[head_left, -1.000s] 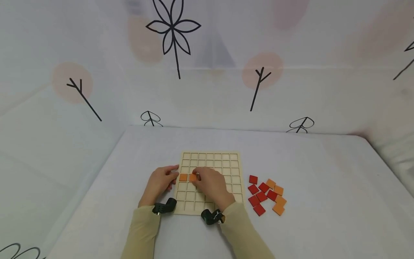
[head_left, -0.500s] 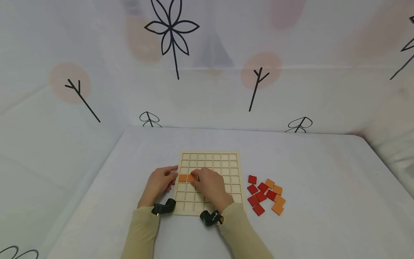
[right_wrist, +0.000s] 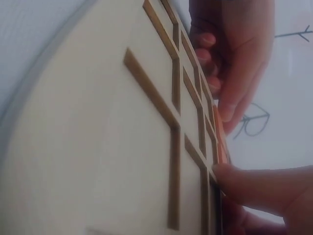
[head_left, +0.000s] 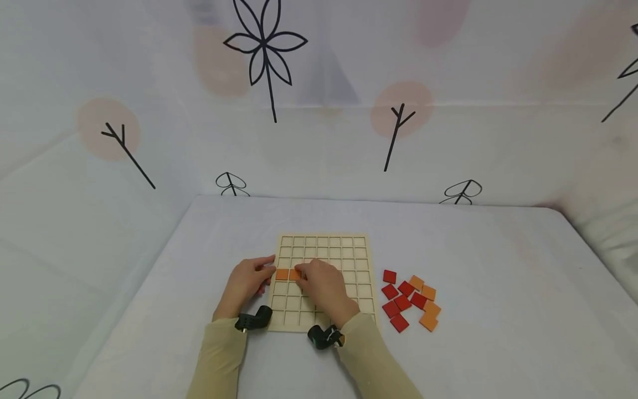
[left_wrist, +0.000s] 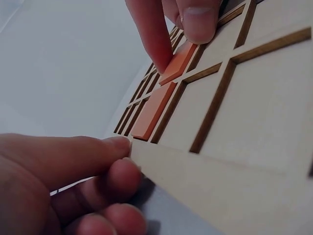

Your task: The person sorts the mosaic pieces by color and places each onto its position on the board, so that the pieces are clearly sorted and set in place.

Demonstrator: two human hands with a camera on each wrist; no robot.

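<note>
A pale wooden grid board (head_left: 324, 240) lies flat on the table. My left hand (head_left: 245, 281) holds its left edge; in the left wrist view the thumb rests at the rim and the other fingers curl beside it. One orange square tile (left_wrist: 152, 111) sits in the leftmost cell of a middle row. Right beside it, my right hand (head_left: 325, 285) pinches a second orange tile (left_wrist: 179, 62) between thumb and finger, low in the neighbouring cell. In the right wrist view, the right thumb (right_wrist: 244, 183) reaches in from the right, with orange showing just past its tip.
To the right of the board, several loose red tiles (head_left: 391, 308) and orange tiles (head_left: 428, 322) lie scattered on the white-covered table (head_left: 498, 288). A patterned cloth backdrop (head_left: 319, 149) rises behind the table.
The second orange tile has shifted slightly left with my right hand, closing the gap to the first one. My left hand keeps its place at the board's edge.
</note>
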